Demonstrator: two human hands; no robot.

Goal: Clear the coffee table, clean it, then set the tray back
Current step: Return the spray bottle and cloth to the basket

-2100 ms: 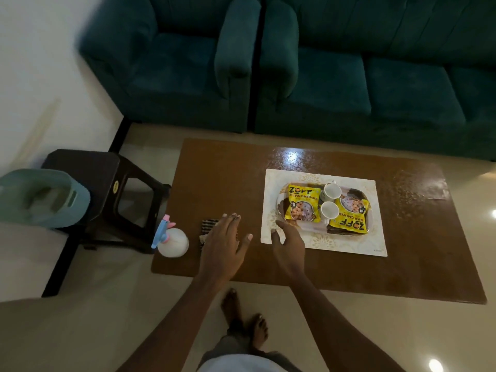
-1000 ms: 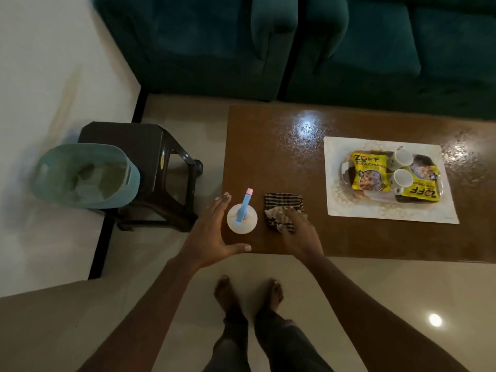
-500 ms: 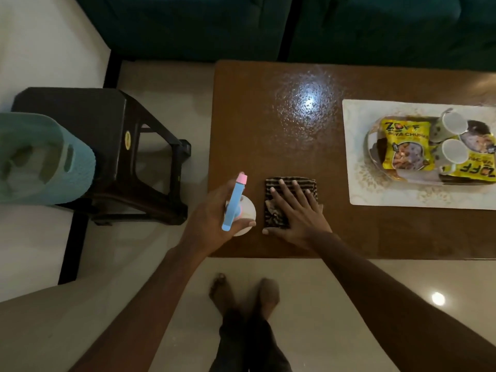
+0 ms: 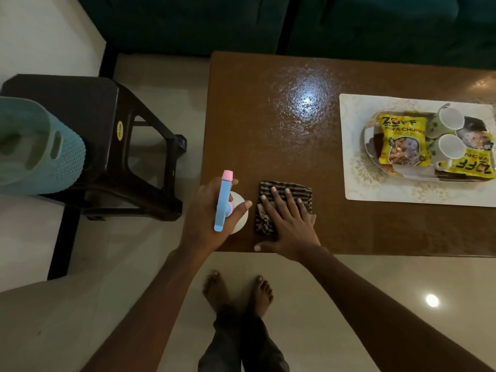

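A second ago our left hand [image 4: 208, 213] was open beside the spray bottle [image 4: 225, 202]. Now it grips the bottle, fingers curled round the far side and thumb across the white body. The blue trigger head with its pink tip points away from us. The bottle is at the near left corner of the coffee table [image 4: 268, 124]; we cannot tell whether it is lifted or resting on it.

A second ago the right hand [image 4: 288, 224] only touched the striped cloth [image 4: 298, 190] with its fingertips. Now it lies flat on it, fingers straight and a little spread, thumb stuck out left along the table's near edge. Half a second ago both hands looked much as they do now. The cloth is just right of the bottle, and part of it shows beyond the fingertips.

The tray [image 4: 368, 146] is well apart from the right hand, to its right and further back, on a white placemat [image 4: 357, 181]. The frame edge cuts it off. It holds two yellow soya chunk packets [image 4: 402, 140] and two white mugs [image 4: 452, 120].

On the left, off the table, is a dark plastic stool [image 4: 112, 124] with a teal basket [image 4: 43, 151] on it. A green sofa [image 4: 188, 22] runs behind. Our bare feet [image 4: 239, 288] are on the tiled floor below the hands.
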